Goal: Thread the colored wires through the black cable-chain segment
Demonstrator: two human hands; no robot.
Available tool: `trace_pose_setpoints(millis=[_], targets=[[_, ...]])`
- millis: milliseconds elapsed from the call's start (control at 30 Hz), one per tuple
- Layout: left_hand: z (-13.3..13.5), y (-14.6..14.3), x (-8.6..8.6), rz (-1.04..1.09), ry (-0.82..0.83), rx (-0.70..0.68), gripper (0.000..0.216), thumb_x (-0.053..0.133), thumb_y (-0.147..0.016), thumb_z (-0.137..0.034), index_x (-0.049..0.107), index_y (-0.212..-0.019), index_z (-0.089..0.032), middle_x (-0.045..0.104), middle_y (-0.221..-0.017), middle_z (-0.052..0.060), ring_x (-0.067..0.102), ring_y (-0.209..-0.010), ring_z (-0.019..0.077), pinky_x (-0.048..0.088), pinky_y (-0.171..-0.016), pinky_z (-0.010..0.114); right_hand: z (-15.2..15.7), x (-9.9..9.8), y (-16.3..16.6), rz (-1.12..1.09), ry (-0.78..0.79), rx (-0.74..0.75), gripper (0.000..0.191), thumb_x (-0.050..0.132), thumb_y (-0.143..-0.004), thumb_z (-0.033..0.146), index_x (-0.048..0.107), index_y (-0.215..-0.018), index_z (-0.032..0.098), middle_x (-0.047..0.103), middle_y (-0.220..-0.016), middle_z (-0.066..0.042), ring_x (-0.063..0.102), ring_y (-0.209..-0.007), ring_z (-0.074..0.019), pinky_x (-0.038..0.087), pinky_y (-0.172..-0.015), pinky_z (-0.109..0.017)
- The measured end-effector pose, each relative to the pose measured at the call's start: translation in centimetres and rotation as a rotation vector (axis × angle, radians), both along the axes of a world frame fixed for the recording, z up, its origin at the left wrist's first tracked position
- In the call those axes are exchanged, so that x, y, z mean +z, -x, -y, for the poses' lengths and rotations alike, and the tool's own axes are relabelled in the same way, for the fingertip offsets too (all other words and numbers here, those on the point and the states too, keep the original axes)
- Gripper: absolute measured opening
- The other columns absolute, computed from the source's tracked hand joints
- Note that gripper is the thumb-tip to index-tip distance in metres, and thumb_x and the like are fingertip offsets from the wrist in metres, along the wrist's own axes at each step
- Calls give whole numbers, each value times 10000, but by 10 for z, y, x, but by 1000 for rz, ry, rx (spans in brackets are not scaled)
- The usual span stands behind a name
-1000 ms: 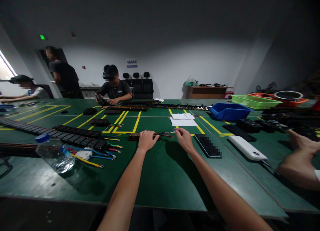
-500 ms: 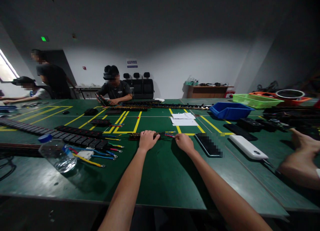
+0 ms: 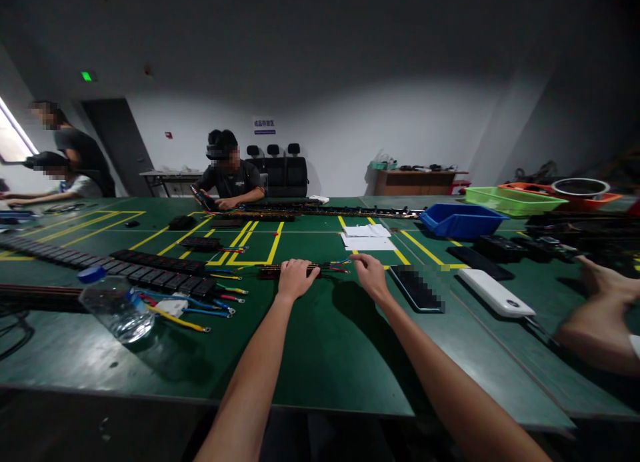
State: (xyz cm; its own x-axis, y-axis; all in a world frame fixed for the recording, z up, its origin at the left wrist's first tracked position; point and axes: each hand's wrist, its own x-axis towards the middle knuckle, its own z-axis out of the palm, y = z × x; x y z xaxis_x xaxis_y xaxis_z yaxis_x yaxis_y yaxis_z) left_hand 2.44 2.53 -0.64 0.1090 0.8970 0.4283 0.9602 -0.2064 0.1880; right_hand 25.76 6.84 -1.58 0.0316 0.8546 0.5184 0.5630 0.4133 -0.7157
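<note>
My left hand lies curled over a short dark strip with terminals on the green table, pressing it down. My right hand is just to its right, fingers pinched on the coloured wires that stick out of the strip's end. Red, blue and yellow wire ends show between the two hands.
A water bottle lies at left beside loose wires and long black strips. A phone and white power bank lie right. Another person's arm rests far right. Blue bin, papers, seated person behind.
My right hand shifted slightly along the wires, down then back up. My left hand stayed put. The standing person at the far left walked further left.
</note>
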Motion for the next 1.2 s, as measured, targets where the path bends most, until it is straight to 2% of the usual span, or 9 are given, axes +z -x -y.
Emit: trace_pose_setpoints(millis=[167, 433, 533, 633, 933, 1200], targets=[[-1, 0, 0, 11, 19, -8, 552, 342, -1022, -606, 714, -1130, -213, 739, -1166, 86, 633, -1092, 262, 400, -1025, 451, 1, 2, 0, 29, -3, 16, 456, 425, -857, 296, 781, -1072, 110, 749, -911, -114, 641, -773, -232, 483, -762, -323], [0, 1, 1, 0, 16, -5, 555, 333, -1021, -608, 716, -1137, -224, 736, -1172, 85, 630, -1105, 266, 399, -1028, 450, 12, 6, -1, 390, 279, -85, 422, 478, -907, 210, 732, -1244, 198, 739, -1119, -119, 681, -960, -245, 469, -789, -291], [0, 0, 1, -9, 29, -1, 554, 329, -1023, -608, 715, -1147, -229, 734, -1181, 87, 630, -1108, 263, 392, -1032, 443, 16, 8, 0, 501, 334, -84, 412, 490, -915, 211, 733, -1247, 219, 722, -1193, -134, 686, -1024, -264, 482, -820, -304], [0, 0, 1, -11, 26, 2, 549, 339, -1023, -606, 714, -1149, -225, 733, -1184, 87, 626, -1107, 261, 392, -1026, 439, 18, 9, 0, 549, 363, -68, 415, 488, -912, 213, 735, -1246, 227, 727, -1182, -140, 690, -1041, -274, 496, -831, -318], [-1, 0, -1, -2, 7, 0, 564, 344, -1017, -615, 714, -1153, -212, 736, -1161, 92, 626, -1089, 271, 399, -1017, 453, 18, 8, 2, 532, 384, -44, 349, 493, -904, 220, 780, -1103, 231, 750, -1103, -127, 699, -1015, -276, 495, -825, -327], [0, 0, 1, 3, 24, -3, 568, 328, -1022, -613, 707, -1173, -218, 733, -1185, 88, 627, -1109, 264, 400, -1029, 447, 17, 12, -1, 360, 354, -129, 284, 515, -893, 267, 788, -935, 205, 766, -972, -112, 702, -900, -254, 444, -696, -274]])
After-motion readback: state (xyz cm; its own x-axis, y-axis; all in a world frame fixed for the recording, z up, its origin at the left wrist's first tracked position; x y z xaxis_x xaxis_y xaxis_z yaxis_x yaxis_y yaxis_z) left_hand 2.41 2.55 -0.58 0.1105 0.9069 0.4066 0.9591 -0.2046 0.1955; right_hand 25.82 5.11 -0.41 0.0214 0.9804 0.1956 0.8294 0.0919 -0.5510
